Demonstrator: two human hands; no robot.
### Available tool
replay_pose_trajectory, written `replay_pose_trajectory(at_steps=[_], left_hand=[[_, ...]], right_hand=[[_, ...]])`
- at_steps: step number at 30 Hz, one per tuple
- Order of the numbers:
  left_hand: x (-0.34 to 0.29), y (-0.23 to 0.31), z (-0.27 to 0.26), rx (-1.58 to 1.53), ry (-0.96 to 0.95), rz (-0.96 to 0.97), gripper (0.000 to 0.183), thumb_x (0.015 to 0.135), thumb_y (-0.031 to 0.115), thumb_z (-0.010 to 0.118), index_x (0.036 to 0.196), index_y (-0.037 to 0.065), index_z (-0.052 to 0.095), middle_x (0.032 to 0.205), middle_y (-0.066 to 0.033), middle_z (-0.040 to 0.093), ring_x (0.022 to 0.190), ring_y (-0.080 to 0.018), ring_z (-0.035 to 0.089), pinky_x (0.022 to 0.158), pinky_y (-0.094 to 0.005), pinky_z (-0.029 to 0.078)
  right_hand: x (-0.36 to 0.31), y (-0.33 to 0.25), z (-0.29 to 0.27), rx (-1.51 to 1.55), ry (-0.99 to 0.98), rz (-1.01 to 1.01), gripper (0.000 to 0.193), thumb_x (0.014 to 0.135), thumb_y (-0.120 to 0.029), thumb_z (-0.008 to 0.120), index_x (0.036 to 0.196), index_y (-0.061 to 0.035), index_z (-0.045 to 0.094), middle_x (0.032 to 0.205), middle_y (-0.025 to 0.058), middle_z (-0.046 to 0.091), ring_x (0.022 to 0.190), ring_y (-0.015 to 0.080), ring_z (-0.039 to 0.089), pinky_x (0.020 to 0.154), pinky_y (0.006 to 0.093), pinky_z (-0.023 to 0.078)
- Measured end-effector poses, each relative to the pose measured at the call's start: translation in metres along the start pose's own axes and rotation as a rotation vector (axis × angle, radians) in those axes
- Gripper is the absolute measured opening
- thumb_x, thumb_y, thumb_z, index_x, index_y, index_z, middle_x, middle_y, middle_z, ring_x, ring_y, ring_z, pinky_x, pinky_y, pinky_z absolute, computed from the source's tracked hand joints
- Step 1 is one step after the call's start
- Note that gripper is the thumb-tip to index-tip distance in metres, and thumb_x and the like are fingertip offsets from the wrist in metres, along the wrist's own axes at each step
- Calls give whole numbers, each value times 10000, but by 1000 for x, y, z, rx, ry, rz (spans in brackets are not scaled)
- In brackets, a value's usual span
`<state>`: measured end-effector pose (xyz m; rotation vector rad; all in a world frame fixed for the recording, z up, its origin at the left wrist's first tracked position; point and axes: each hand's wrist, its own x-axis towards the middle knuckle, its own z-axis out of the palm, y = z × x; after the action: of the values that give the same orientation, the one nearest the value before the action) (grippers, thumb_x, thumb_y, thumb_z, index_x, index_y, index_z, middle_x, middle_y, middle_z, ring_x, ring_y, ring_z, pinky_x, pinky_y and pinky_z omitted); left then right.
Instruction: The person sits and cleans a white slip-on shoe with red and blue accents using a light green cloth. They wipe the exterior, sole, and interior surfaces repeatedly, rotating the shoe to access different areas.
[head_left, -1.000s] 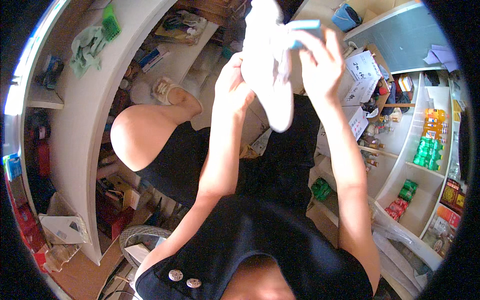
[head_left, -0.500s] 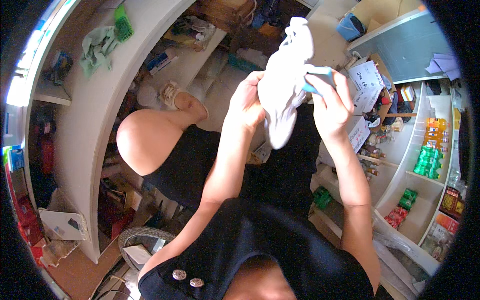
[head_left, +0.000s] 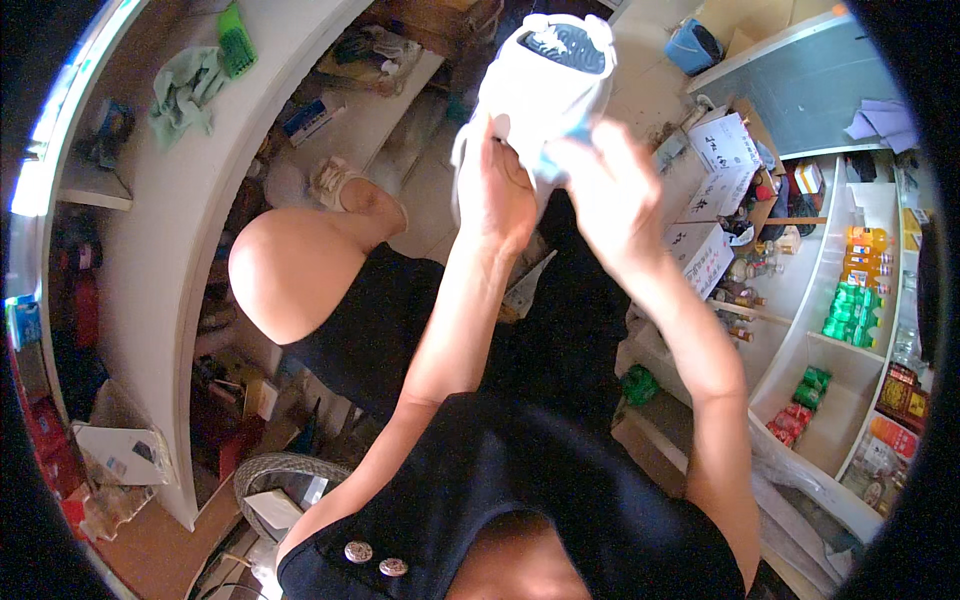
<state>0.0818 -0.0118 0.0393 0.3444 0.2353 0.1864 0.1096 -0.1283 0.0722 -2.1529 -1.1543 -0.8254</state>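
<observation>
Up in front of me I hold a white shoe (head_left: 530,95), tilted so that part of its grey patterned sole shows at the top. My left hand (head_left: 500,195) is closed around its lower left side, thumb against the white surface. At the shoe's lower right side is my right hand (head_left: 612,190), blurred by motion, its fingers closed on a small light-blue object (head_left: 562,152). Most of that object is covered by the fingers, and I cannot make out its kind. It appears to touch the shoe.
On the white counter (head_left: 185,250) at left lie a green brush (head_left: 236,42) and a pale green cloth (head_left: 187,95). Shelves at right carry orange bottles (head_left: 864,255) and green bottles (head_left: 852,315). A blue bin (head_left: 692,47) stands far right. A wheel (head_left: 262,480) is at lower left.
The shoe has turned, bringing its patterned sole into view, and shifted slightly left and up. My right hand has moved left and a little down with the light-blue object.
</observation>
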Motion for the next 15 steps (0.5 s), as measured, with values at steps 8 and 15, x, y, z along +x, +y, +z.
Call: replay_pose_trajectory(at_steps=[8,15], left_hand=[[1,-8,-8,-38,-165,-16,674,959,549,417,1397,37,390,1406,-120,462,1288,-251,433,1082,-393,306],[-5,-12,-10,-76,-265,-16,583,927,380,476,1415,75,384,1381,-113,494,1291,-276,440,1100,-424,296]], right_hand=[[-3,5,-12,-163,-65,62,207,823,-7,638,1013,-66,697,983,101,627,793,194,649,670,326,543],[20,6,-25,-41,-200,283,224,819,5,605,1015,-58,692,924,139,616,798,233,654,688,319,539]])
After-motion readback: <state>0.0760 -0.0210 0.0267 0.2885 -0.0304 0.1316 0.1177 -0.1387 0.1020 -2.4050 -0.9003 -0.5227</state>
